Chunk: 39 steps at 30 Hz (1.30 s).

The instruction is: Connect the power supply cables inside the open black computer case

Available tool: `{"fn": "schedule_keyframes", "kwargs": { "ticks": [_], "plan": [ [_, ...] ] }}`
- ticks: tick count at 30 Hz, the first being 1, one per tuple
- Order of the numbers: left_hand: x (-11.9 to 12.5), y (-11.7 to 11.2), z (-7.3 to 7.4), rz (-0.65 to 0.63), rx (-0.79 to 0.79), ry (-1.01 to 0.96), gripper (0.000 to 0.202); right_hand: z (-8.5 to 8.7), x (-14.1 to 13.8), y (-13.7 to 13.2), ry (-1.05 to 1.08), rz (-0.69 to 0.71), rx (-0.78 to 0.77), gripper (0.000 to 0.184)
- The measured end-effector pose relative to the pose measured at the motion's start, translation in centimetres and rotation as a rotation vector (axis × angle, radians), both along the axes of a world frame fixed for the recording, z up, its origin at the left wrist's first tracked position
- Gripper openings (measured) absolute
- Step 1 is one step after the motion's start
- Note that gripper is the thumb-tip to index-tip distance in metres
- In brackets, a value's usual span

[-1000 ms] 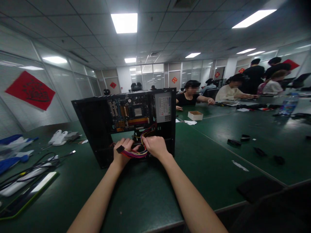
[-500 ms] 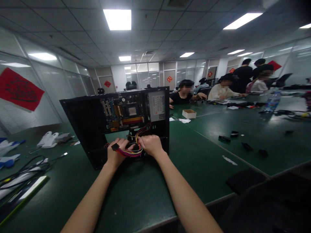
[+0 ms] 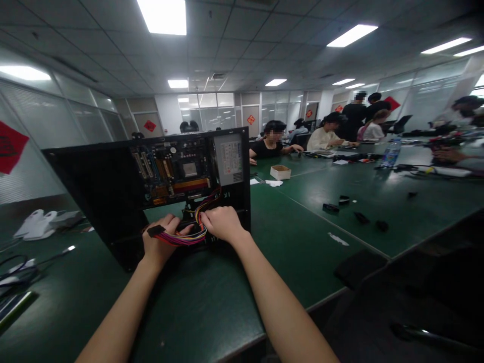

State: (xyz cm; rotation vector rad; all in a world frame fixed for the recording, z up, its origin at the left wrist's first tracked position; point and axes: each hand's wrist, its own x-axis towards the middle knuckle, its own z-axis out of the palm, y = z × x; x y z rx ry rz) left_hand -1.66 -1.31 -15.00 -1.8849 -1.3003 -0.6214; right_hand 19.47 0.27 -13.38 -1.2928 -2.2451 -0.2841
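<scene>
An open black computer case (image 3: 94, 186) stands on edge on the green table, its inside facing me. Within it are a motherboard (image 3: 159, 171) and, at upper right, a silver power supply (image 3: 231, 161). My left hand (image 3: 161, 242) is closed at the lower part of the case, fingers curled over into it and partly hidden. Across that hand lies a bundle of coloured power cables (image 3: 185, 239) ending in a black connector (image 3: 155, 231). My right hand (image 3: 223, 223) is closed with its thumb side against the cables; its fingertips are hidden.
The green table (image 3: 287, 252) carries a small white box (image 3: 280, 172), several black parts (image 3: 361, 217) and a plastic bottle (image 3: 391, 153). At left lie white plastic bags (image 3: 36, 225) and cables (image 3: 22, 269). Several people sit or stand beyond, including a person in black (image 3: 270, 146).
My view has turned to the right, so the case and both hands appear farther left. The hands keep the same hold, and the cables stay draped over the left hand.
</scene>
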Motion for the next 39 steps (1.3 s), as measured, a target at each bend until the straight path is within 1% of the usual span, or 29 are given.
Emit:
{"fn": "schedule_keyframes", "kwargs": {
  "ticks": [5, 9, 11, 13, 16, 18, 23, 25, 28, 30, 34, 39],
  "plan": [
    [0.2, 0.3, -0.2, -0.003, -0.022, -0.036, 0.044, 0.8, 0.2, -0.5, -0.037, 0.013, -0.041, 0.047],
    [0.2, 0.6, -0.6, -0.002, 0.035, -0.06, 0.045, 1.4, 1.1, -0.8, -0.081, 0.113, -0.099, 0.034],
    [0.2, 0.5, -0.8, 0.001, 0.013, -0.033, 0.045, 1.3, 1.4, -0.8, -0.074, 0.148, -0.119, 0.03],
    [0.3, 0.4, -0.9, 0.033, 0.011, -0.027, 0.046, 1.1, 1.5, -0.6, -0.092, 0.138, -0.125, 0.031],
    [0.5, 0.3, -1.1, 0.021, -0.01, -0.058, 0.047, 0.4, 1.0, -0.2, -0.137, 0.086, -0.115, 0.03],
    [0.6, 0.4, -1.1, 0.031, 0.008, -0.092, 0.046, 0.1, 0.6, 0.0, -0.153, 0.041, -0.109, 0.029],
    [0.6, 0.3, -1.0, 0.023, -0.011, -0.097, 0.045, 0.1, 0.2, -0.1, -0.153, 0.017, -0.092, 0.027],
    [0.3, 0.2, -0.6, 0.015, -0.067, -0.093, 0.046, 0.2, 0.3, -0.2, -0.154, 0.018, -0.092, 0.025],
    [0.1, -0.1, 0.1, -0.006, -0.198, -0.082, 0.045, 0.4, 0.4, -0.3, -0.164, 0.02, -0.101, 0.025],
    [0.0, -0.3, 0.4, 0.001, -0.24, -0.082, 0.045, 0.5, 0.4, -0.4, -0.169, 0.013, -0.118, 0.026],
    [0.2, -0.1, 0.1, 0.057, -0.187, -0.103, 0.051, 0.6, 0.2, -0.5, -0.165, -0.016, -0.147, 0.028],
    [0.1, 0.7, -0.4, 0.032, -0.164, -0.094, 0.048, 0.7, 0.0, -0.4, -0.181, -0.018, -0.156, 0.03]
  ]
}}
